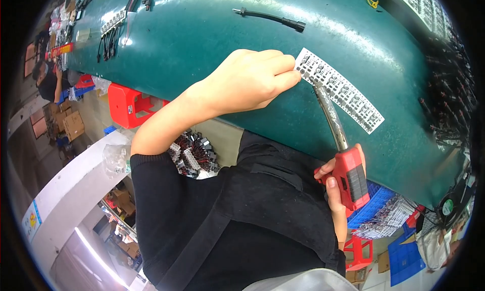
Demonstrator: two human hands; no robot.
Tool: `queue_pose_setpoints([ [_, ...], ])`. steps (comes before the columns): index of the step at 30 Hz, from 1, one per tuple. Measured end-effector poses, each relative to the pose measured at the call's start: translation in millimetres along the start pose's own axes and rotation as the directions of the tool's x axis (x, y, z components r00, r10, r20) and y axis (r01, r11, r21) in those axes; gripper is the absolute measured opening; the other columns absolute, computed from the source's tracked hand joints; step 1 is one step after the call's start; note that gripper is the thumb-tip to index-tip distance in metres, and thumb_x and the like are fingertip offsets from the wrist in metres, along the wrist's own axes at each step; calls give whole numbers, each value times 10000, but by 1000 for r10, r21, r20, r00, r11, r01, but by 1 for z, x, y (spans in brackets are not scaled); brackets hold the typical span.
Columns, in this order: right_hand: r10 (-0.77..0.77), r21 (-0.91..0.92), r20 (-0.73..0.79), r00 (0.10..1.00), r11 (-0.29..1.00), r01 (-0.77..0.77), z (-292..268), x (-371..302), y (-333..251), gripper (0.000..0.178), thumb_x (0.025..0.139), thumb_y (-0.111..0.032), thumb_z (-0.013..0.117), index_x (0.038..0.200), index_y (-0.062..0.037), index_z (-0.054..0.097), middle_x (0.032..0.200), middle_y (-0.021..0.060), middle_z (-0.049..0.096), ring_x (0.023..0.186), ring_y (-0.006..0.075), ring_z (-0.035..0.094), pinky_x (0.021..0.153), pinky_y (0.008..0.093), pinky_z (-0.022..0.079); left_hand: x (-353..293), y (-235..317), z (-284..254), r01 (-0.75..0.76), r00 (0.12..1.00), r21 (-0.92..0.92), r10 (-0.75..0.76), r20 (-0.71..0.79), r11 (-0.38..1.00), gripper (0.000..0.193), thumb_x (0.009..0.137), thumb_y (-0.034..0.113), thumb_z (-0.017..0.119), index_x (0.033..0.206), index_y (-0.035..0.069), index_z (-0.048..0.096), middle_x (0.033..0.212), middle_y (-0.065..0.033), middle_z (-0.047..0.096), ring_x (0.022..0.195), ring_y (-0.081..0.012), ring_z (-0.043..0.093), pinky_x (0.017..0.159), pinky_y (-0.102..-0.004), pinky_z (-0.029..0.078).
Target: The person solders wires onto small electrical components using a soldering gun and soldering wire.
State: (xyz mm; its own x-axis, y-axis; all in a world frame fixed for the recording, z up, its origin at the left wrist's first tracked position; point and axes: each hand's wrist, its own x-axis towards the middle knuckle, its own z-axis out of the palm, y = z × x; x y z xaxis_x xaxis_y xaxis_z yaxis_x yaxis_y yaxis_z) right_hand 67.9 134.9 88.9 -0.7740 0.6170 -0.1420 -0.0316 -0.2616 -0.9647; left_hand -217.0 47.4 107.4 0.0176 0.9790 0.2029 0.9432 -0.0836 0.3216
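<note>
A white strip of circuit boards (348, 96), covered with small dark components, lies slanted on the green table. My left hand (255, 81) is closed in a pinch at the strip's upper left end; its fingertips hide what lies between them. In my right hand (334, 192) is a red and black soldering gun (352, 177), gripped by its handle near the table's front edge. The gun's metal barrel points up and left. Its tip meets the strip's lower edge close to my left fingers, though contact cannot be made out for certain.
A black cable with a connector (273, 19) lies farther back on the table (192, 33). Wired boards (112, 24) sit at the far left, more white boards (424, 8) at the far right. Dark leads (447, 99) crowd the right edge. A red stool (124, 107) and blue crate (371, 205) stand below.
</note>
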Motion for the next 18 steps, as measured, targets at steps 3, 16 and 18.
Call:
queue_pose_setpoints([
  [3,-43,-115,64,997,992,50,-1,2,0,639,781,7,577,1353,116,314,789,136,646,620,180,634,603,281,548,1,1,-2,11,1000,7,-11,22,1000,172,724,91,681,886,55,635,733,-43,547,643,-192,580,508,-299,472],
  [16,-85,-302,92,992,947,109,0,11,-3,593,742,39,573,1299,132,390,754,117,668,635,172,650,630,261,534,6,2,-6,61,997,-51,-58,59,997,146,746,95,677,875,44,631,745,-61,549,682,-234,596,555,-342,487],
  [18,-201,-329,157,967,912,244,-5,11,0,584,741,38,572,1290,136,397,752,117,669,644,177,653,645,266,533,7,2,-8,71,996,-62,-67,60,996,143,750,98,675,877,47,632,746,-62,548,687,-239,596,562,-348,487],
])
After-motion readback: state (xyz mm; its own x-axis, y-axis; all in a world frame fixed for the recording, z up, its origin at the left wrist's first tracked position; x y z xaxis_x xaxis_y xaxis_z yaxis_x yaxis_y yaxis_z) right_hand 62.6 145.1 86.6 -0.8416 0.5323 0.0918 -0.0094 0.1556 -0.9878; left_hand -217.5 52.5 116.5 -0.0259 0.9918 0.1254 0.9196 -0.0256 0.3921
